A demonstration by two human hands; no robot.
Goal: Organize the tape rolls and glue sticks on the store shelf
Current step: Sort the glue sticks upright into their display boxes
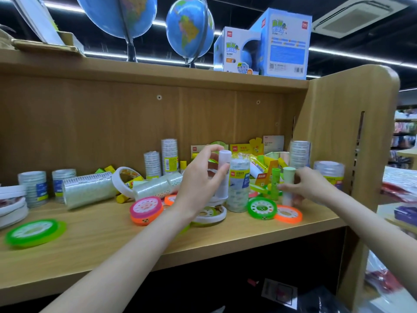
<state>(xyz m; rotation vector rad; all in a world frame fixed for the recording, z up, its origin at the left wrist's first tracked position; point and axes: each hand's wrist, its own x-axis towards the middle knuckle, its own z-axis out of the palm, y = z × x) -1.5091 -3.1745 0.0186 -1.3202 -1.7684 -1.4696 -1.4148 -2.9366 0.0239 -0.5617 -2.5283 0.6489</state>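
Observation:
My left hand (pixel 200 177) grips an upright white glue stick (pixel 223 168) above the middle of the wooden shelf (pixel 112 233). My right hand (pixel 309 186) holds a pale green-capped glue stick (pixel 288 177) standing on the shelf, beside a bright green glue stick (pixel 275 181). Between the hands stands a wrapped stack of clear tape (pixel 238 184). Flat coloured tape rolls lie around: pink-and-orange (pixel 146 210), green (pixel 261 208), orange (pixel 289 213), and a green one (pixel 33 232) at the left. A clear tape pack (pixel 89 190) lies on its side.
More clear tape stacks stand at the left (pixel 33 188), back (pixel 169 158) and right (pixel 299 153). Yellow glue packages (pixel 252 150) pile at the back right. The shelf's side panel (pixel 345 132) closes the right end. Globes (pixel 189 30) and boxes (pixel 286 41) sit on top.

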